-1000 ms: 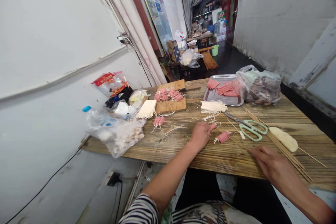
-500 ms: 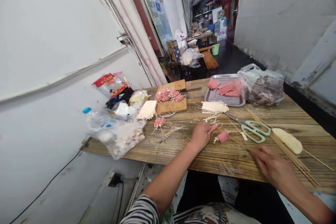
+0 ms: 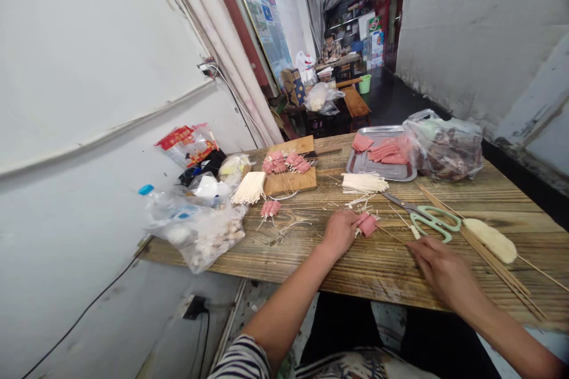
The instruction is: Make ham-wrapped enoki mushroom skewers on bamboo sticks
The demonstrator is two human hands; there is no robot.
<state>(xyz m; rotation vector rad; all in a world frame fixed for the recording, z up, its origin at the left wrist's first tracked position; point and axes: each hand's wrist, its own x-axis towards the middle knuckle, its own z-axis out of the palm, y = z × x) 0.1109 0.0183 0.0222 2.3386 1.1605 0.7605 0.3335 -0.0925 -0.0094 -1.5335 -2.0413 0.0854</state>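
Observation:
My left hand [image 3: 341, 232] rests on the wooden table, its fingers closed on a pink meat roll stuffed with enoki mushrooms, mostly hidden. Right against those fingertips is another pink meat roll [image 3: 367, 225], threaded on a thin bamboo skewer [image 3: 392, 235]. My right hand [image 3: 438, 263] pinches the skewer's other end. Just beyond my right hand lie the green-handled scissors [image 3: 433, 220]. A bundle of trimmed enoki mushrooms [image 3: 364, 182] sits beyond my left hand. Pink meat slices [image 3: 387, 150] are stacked on a metal tray [image 3: 355, 167].
At right lie loose bamboo skewers [image 3: 498, 266] and a pale skewered piece [image 3: 490, 240]. A filled plastic bag [image 3: 444, 145] overlaps the tray. Finished rolls [image 3: 284, 161] sit on a wooden board [image 3: 293, 182]; bags and a bottle crowd the left end. A person [image 3: 330, 48] sits far back.
My right hand has moved left with the skewer, bringing the threaded roll up against the roll in my left fingers. My left hand has stayed nearly still.

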